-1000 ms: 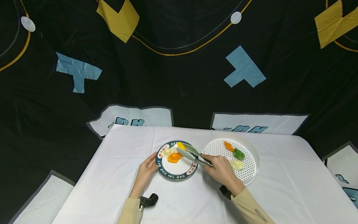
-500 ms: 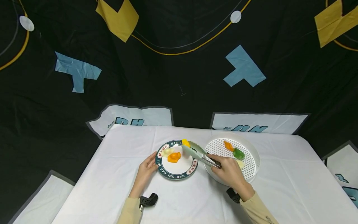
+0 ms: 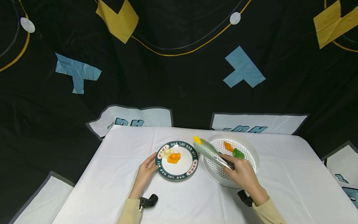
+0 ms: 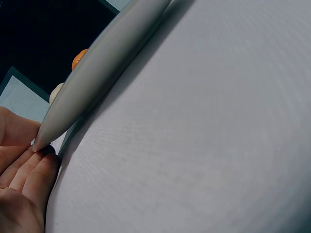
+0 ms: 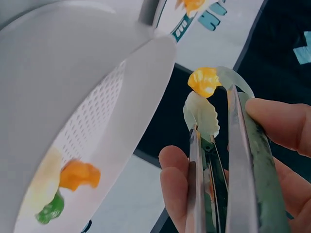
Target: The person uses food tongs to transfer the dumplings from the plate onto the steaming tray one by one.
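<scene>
My left hand point(image 3: 147, 169) pinches the near-left rim of a green-edged white plate point(image 3: 176, 178), thumb over it and fingers under it. On the plate lie an orange pepper-like piece point(image 3: 174, 158) and a pale cream piece point(image 3: 167, 152). My right hand point(image 3: 241, 172) grips pale green tongs with metal arms point(image 3: 213, 152). Between the tong tips is a yellow pepper-like piece point(image 5: 204, 81), held above the gap between plate and strainer. The white strainer point(image 3: 254, 149) holds an orange piece point(image 3: 228, 146), a green piece point(image 3: 238, 153) and a pale yellow piece point(image 5: 46, 177), which is hidden in the head view.
A white cloth point(image 3: 106, 183) covers the table. Behind it hangs a black backdrop point(image 3: 179, 77) with yellow and blue shapes. The strainer stands right of the plate, its raised wall point(image 5: 150, 82) close beside the tongs.
My right hand has lifted the yellow piece off the plate with the tongs and carried it right, toward the strainer's left edge. My left hand and the plate have stayed put.
</scene>
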